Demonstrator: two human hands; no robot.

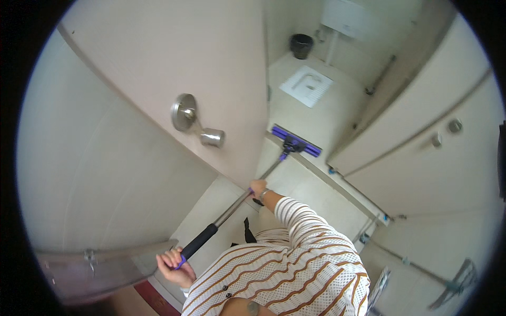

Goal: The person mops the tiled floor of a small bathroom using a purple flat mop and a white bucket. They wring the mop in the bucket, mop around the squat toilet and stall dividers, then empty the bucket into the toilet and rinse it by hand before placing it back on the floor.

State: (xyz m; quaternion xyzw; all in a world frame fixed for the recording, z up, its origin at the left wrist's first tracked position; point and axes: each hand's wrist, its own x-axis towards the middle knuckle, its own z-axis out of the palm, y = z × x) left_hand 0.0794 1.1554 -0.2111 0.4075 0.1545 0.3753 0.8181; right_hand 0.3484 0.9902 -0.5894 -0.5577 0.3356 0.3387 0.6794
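Note:
A mop with a metal shaft (233, 207) runs diagonally across the view before me. Its purple and black head (295, 141) rests on the pale floor just inside a toilet stall, by the raised sill (316, 170). My right hand (259, 188), with a bracelet at the wrist, is closed around the middle of the shaft. At the near end, my left hand (176, 265) holds the black foam grip (199, 241) by its purple end loop, palm turned up and fingers partly curled.
The stall door (225, 51) with a metal latch (197, 122) stands ajar at my left. Inside are a white squat toilet (294, 89), a black waste bin (301, 46) and a cistern (343, 17). Another stall door (427, 166) and a long-handled tool (454, 284) are at right.

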